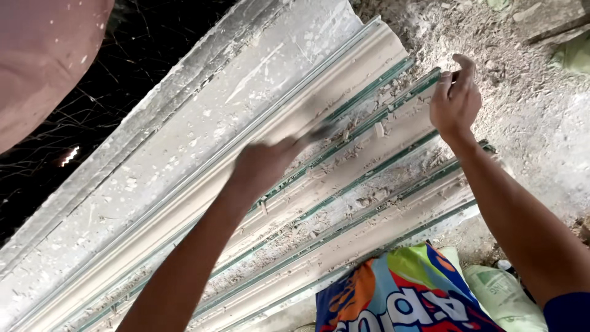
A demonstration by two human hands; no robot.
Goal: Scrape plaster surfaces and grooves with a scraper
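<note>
Plaster mouldings (344, 203) are lying in a row before you; your blurred left hand (261, 166) is clenching a thin tool (319, 131) over them, your right hand (456, 98) pinching one strip's end.

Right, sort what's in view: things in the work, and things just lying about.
In the work:
left hand with a blurred tool
right hand on the strip ends
long white moulding strips
scrapings on them

Lying about:
colourful printed bag
pale green sack
dusty rubble ground
</note>
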